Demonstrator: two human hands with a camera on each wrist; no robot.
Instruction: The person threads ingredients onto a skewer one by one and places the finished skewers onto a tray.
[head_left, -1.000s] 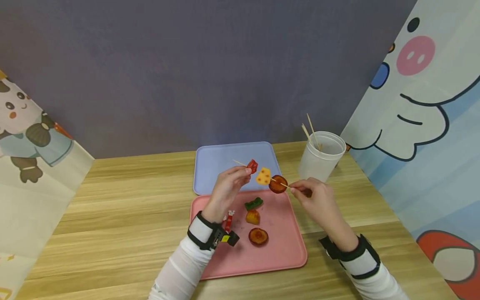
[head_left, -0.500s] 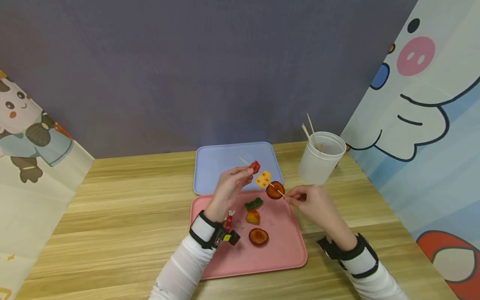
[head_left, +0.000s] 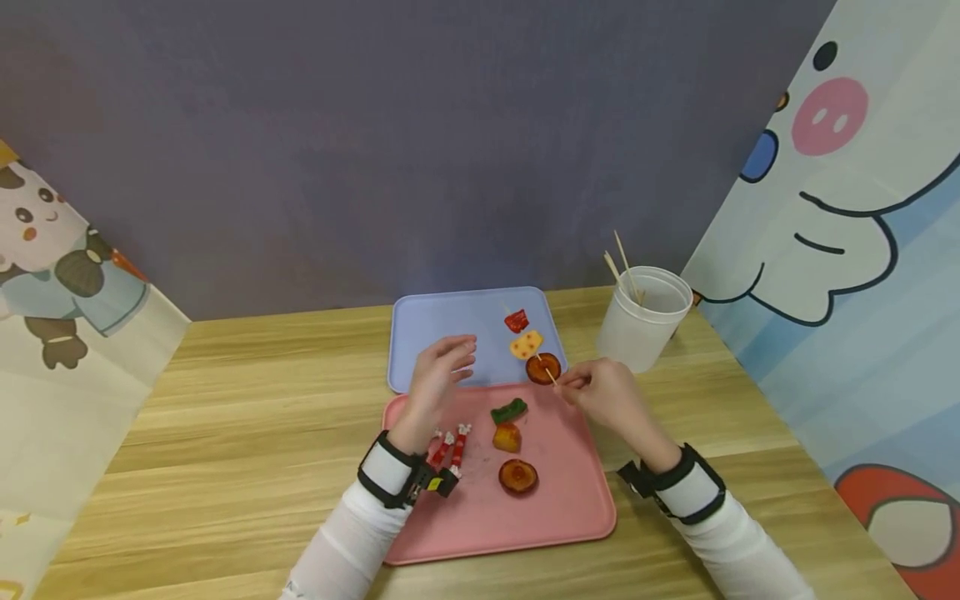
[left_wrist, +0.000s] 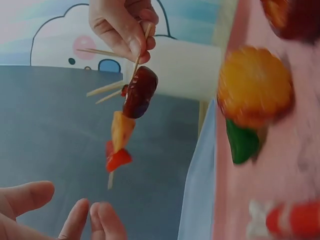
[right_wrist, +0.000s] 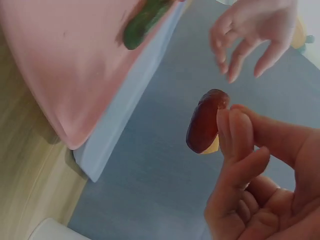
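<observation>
My right hand (head_left: 607,396) pinches the lower end of a bamboo skewer (left_wrist: 136,64), held over the boundary between the two trays. Threaded on it are a brown, round mushroom-like piece (head_left: 543,367) nearest the fingers, a yellow spotted piece (head_left: 527,344), and a red piece (head_left: 517,321) near the tip. In the left wrist view the bare tip shows beyond the red piece (left_wrist: 118,159). My left hand (head_left: 435,375) holds nothing; its fingers are extended, apart from the skewer, to its left.
A pink tray (head_left: 555,508) bears a green piece (head_left: 509,410), a golden chunk (head_left: 507,437), another brown round (head_left: 518,477) and several red-and-white sticks (head_left: 458,450). Behind lies a blue tray (head_left: 442,321). A white cup (head_left: 637,333) with skewers stands at right.
My left hand has let go of the red piece and drawn back left. The right hand has moved slightly left with the skewer, which now points more steeply away.
</observation>
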